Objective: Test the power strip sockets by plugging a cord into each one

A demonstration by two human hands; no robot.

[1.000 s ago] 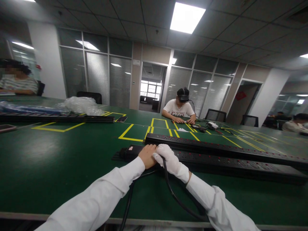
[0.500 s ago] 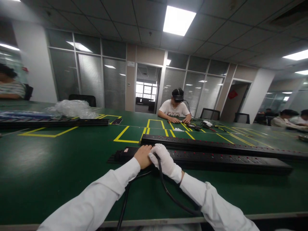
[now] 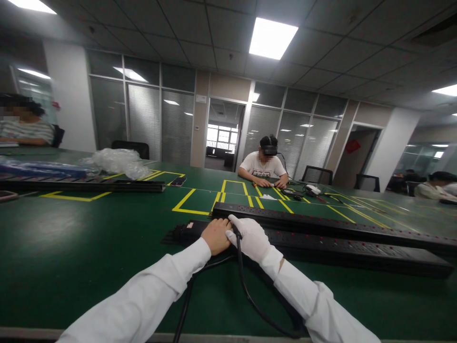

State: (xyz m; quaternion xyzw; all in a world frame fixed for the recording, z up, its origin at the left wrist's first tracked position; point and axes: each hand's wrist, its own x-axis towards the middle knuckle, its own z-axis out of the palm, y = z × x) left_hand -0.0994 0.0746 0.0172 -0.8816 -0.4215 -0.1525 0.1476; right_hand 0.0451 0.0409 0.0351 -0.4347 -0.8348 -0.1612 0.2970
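A long black power strip (image 3: pixel 342 255) with red-dotted sockets lies on the green table, and a second black strip (image 3: pixel 303 221) lies behind it. My bare left hand (image 3: pixel 216 236) rests over the near strip close to its left end, its fingers together; what lies under them is hidden. Beside it, my white-gloved right hand (image 3: pixel 250 239) is closed on the end of a black cable (image 3: pixel 244 281). That cable hangs down from the glove and curves right toward the table's front edge.
A black strip (image 3: pixel 143 186) and crumpled clear plastic (image 3: pixel 119 162) lie at the left, with a phone (image 3: pixel 178 181) beside them. Yellow tape marks the green table (image 3: pixel 117 238). Across it a person (image 3: pixel 263 164) handles small items near a white object (image 3: pixel 313 189).
The gloved hand has turned slightly and sits a little further right, still holding the cable. My left hand stays on the strip. The whole view has shifted slightly.
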